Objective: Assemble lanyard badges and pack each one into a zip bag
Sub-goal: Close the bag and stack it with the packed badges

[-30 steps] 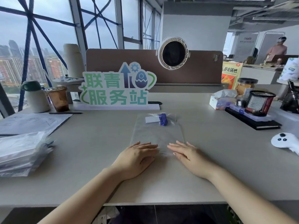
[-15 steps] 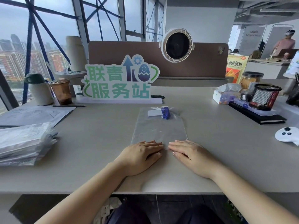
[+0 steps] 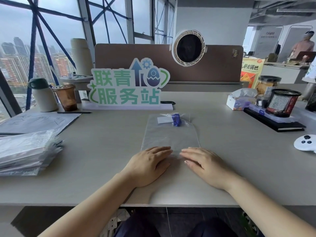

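still pressing with left hand (image 3: 148,166) and right hand (image 3: 208,166), both flat, fingers straight, gripping nothing, on zip bag (image 3: 171,137) lying in front of green sign (image 3: 128,89). hardly any change; probably flattening before sealing.

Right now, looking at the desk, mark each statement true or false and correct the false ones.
The left hand and right hand lie flat on the near end of the clear bag. True.
The blue lanyard lies beneath the hands. False: it lies at the bag's far end.
A stack of bags sits at the left of the desk. True.
The right hand holds the white controller. False: it lies untouched at the desk's right edge.
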A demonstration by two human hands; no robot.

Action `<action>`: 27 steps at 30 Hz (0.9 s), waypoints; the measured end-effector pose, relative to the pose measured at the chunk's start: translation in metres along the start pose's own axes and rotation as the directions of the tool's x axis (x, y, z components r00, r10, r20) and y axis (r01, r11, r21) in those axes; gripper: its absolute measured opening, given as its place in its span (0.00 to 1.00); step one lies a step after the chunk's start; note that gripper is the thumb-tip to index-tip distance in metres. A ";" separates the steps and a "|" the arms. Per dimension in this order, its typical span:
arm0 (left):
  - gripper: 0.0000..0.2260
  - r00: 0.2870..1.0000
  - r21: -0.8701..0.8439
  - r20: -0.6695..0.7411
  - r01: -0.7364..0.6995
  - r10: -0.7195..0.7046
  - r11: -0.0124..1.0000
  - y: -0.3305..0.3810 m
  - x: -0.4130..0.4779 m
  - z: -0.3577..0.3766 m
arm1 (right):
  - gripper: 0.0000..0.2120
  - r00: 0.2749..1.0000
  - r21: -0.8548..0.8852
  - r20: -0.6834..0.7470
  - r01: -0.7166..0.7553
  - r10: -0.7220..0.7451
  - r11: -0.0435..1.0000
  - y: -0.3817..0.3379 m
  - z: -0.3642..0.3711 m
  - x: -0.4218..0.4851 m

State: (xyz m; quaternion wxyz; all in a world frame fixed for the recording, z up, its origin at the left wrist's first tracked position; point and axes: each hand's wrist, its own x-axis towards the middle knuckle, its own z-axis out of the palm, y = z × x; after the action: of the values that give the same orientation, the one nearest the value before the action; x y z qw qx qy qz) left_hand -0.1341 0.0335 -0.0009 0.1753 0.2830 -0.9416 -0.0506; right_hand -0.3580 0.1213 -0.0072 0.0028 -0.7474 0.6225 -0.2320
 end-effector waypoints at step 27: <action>0.24 1.000 0.029 0.014 0.025 -0.025 0.999 0.002 0.000 0.003 | 0.20 0.999 -0.029 -0.041 0.012 -0.014 0.999 -0.005 -0.002 0.000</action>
State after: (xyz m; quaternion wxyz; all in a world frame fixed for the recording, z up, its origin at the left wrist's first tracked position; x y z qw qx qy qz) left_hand -0.1366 0.0355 -0.0034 0.1639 0.2968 -0.9399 -0.0413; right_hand -0.3540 0.1226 -0.0039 -0.0223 -0.7465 0.6209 -0.2382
